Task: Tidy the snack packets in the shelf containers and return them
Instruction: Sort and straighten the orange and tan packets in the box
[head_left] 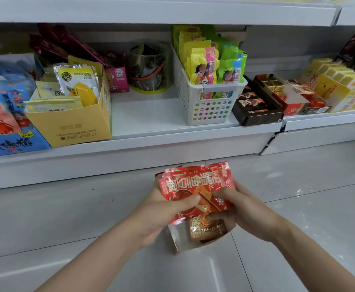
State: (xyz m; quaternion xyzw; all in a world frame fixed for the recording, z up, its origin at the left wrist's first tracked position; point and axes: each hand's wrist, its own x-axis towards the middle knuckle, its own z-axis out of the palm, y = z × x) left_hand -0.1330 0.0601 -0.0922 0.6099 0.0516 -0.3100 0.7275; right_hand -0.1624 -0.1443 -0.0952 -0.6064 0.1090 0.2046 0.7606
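Red foil packets (pixel 195 186) pinched in both hands, lettering unreadable

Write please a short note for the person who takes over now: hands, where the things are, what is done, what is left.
Left hand: holds the stack of red packets, thumb on top.
Right hand: holds the same stack from its side.
The small box is under the hands, above the floor, with an orange packet inside.
Done: box is off the shelf, packets gathered.
Left: put the red packets in the box, return it to the free spot on the shelf beside the white basket.
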